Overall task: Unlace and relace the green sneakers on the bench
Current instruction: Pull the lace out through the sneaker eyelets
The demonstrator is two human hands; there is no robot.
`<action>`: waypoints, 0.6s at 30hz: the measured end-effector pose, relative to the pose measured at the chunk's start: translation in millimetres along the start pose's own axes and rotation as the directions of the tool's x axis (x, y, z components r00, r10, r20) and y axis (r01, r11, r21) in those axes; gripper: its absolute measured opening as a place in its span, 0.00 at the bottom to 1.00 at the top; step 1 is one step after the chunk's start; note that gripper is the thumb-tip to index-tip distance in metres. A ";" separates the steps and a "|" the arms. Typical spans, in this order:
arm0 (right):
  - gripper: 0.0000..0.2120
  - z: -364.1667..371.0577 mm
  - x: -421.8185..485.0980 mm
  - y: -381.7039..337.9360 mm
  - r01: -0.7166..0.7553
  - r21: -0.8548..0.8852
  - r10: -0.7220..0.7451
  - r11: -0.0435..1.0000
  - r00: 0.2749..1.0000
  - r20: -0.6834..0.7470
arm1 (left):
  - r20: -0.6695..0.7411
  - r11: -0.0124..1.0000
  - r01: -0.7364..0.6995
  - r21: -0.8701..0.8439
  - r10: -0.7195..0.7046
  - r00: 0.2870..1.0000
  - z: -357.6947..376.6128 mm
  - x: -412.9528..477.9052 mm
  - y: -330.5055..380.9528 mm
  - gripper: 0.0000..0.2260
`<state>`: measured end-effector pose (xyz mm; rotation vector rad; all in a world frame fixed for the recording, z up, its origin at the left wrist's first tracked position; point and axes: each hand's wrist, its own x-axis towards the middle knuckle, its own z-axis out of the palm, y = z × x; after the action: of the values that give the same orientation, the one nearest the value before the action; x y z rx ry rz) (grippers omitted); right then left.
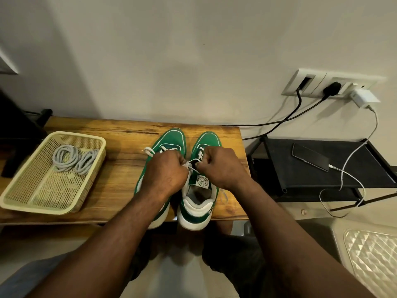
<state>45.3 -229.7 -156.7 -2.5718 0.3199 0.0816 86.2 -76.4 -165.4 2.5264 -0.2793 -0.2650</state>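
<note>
Two green sneakers with white soles stand side by side on the wooden bench (120, 151), toes toward the wall. My left hand (165, 171) covers much of the left sneaker (171, 138) and pinches a white lace (191, 166) near the top eyelets of the right sneaker (199, 203). My right hand (221, 166) is curled over the right sneaker's tongue and pinches the same lace from the other side. A loose lace end (148, 152) lies beside the left sneaker.
A pale yellow mesh basket (32, 203) on the bench's left holds coiled grey laces (74, 160). To the right stands a black rack (354, 175) with a phone (309, 157) on a white charging cable. Wall sockets (328, 83) with plugs and cords are above it.
</note>
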 end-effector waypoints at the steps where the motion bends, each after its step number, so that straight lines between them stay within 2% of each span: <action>1: 0.11 2.2 -0.2 1.9 -0.004 -0.014 0.005 1.000 0.999 0.040 | 0.004 1.000 0.000 0.012 -0.001 1.000 0.6 0.0 0.4 0.07; 3: 0.12 1.3 -1.1 4.2 0.006 0.010 -0.007 1.000 0.993 0.114 | 0.003 0.999 -0.008 0.048 0.008 1.000 1.6 -1.2 1.4 0.08; 5: 0.12 -8.1 -2.2 3.5 0.008 0.216 -0.045 0.976 0.984 0.170 | -0.010 0.997 -0.011 0.082 0.012 1.000 0.8 -2.4 1.4 0.08; 7: 0.10 -18.3 -3.9 2.3 -0.026 0.476 -0.039 0.879 0.991 0.126 | 0.002 0.996 -0.004 0.090 0.004 1.000 -2.3 -2.3 1.1 0.09; 8: 0.10 -21.6 -3.3 3.5 -0.027 0.524 -0.001 0.851 0.999 0.054 | 0.015 0.997 -0.002 0.083 0.001 1.000 -3.6 -2.2 1.2 0.09; 9: 0.09 -22.8 -2.1 6.1 -0.030 0.504 0.049 0.863 0.998 -0.024 | 0.032 0.997 -0.007 0.079 0.004 0.999 -4.6 -2.2 2.0 0.10; 11: 0.08 -21.1 1.2 14.4 -0.086 0.323 0.123 0.943 0.988 -0.096 | 0.067 0.995 -0.027 0.091 0.021 0.998 -5.8 -3.8 5.6 0.10; 13: 0.16 -16.5 2.7 19.8 -0.120 0.105 0.130 0.987 0.987 -0.096 | 0.080 0.993 -0.038 0.112 0.029 0.996 -6.5 -5.1 8.1 0.09; 15: 0.16 -16.2 4.8 21.6 -0.096 0.025 0.099 0.995 0.984 -0.151 | 0.083 0.990 -0.053 0.129 0.042 0.996 -8.7 -5.9 8.9 0.08; 17: 0.10 -19.9 4.1 19.4 -0.067 0.038 0.071 0.997 0.991 -0.110 | 0.089 0.982 -0.112 0.151 0.100 0.991 -10.2 -7.4 9.6 0.14; 18: 0.11 -20.3 3.0 18.5 -0.072 0.013 0.072 0.997 0.997 -0.022 | 0.113 0.971 -0.165 0.173 0.147 0.983 -9.8 -8.2 10.2 0.19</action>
<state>43.7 -256.2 -149.3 -2.5503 0.4202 0.0767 79.3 -77.4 -150.5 2.6562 -0.5629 -0.3159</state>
